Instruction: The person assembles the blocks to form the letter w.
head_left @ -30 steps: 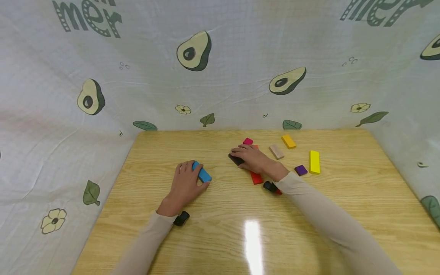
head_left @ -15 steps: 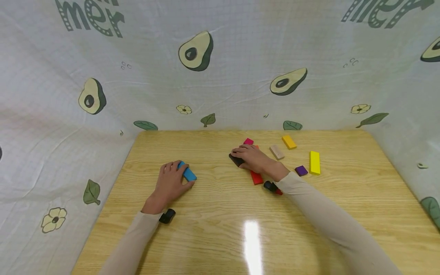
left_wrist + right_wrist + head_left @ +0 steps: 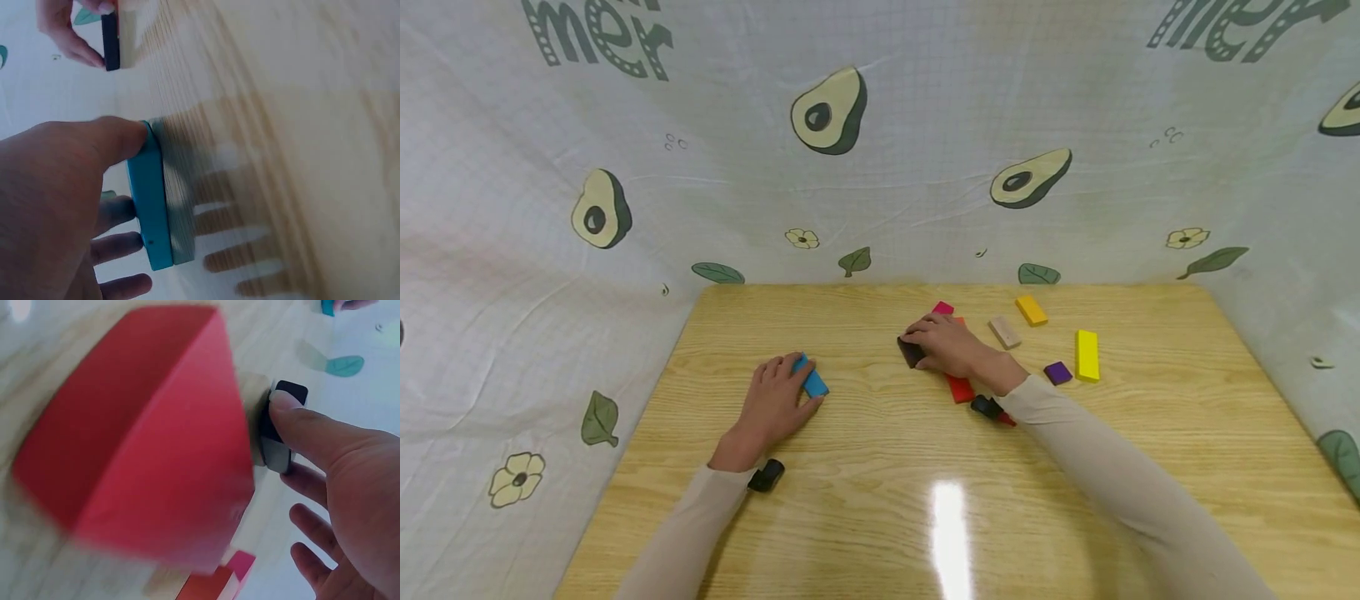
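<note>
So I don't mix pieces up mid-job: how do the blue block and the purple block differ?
The blue block is long; the purple block is short and squarish. The left hand pinches the blue block; the purple block lies untouched on the table, farther right. Both are plain-coloured, with flat faces.

A pale, thin fabric backdrop (image 3: 925, 108) rises along the far edge of a wooden tabletop (image 3: 857, 517) and flanks it left and right, softly wrinkled on the left. Its print shows halved avocados (image 3: 828, 111), green leaves (image 3: 599, 417), cream flowers (image 3: 519, 481) and, along the top, grey-green lettering (image 3: 606, 37) reading "mer". The tabletop is light yellowish with wavy grain; a bright white reflection (image 3: 950, 537) stretches across its glossy near part.
</note>
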The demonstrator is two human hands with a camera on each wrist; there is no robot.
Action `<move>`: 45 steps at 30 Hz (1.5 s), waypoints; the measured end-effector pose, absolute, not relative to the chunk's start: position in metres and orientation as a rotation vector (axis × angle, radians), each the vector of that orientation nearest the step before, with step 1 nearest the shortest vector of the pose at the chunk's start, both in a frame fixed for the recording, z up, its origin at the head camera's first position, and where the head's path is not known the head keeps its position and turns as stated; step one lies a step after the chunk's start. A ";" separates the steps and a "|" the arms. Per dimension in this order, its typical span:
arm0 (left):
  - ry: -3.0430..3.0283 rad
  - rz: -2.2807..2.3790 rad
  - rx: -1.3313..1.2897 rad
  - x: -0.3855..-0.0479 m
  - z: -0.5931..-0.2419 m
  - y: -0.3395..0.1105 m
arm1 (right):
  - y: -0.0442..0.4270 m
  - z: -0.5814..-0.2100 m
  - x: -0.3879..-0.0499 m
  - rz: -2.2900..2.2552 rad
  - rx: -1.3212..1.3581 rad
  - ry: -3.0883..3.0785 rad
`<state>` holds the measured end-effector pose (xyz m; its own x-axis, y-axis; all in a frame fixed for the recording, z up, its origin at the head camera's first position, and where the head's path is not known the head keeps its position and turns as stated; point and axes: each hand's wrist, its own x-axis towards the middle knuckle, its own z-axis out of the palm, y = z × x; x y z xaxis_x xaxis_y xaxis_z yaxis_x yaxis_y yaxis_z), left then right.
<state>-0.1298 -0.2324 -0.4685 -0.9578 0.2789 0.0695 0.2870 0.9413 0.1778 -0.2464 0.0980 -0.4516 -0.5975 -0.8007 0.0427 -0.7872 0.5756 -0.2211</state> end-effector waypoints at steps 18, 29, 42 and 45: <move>-2.967 -0.329 -0.409 -0.123 -0.471 -0.229 | 0.035 -0.452 -0.237 -0.343 -1.373 2.811; -3.000 -0.272 -0.430 -0.123 -0.472 -0.224 | -0.005 -0.449 -0.243 -0.303 -1.267 2.839; -3.012 -0.344 -0.481 -0.122 -0.473 -0.217 | -0.040 -0.448 -0.252 -0.422 -1.143 2.796; -3.008 -0.357 -0.500 -0.121 -0.473 -0.216 | -0.045 -0.448 -0.253 -0.442 -1.122 2.799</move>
<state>-0.1214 -0.2158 -0.4731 -0.9445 0.3101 0.1081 0.3268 0.9201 0.2159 -0.2526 -0.0448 -0.4478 -0.7252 -0.6882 0.0206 -0.6610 0.6876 -0.3005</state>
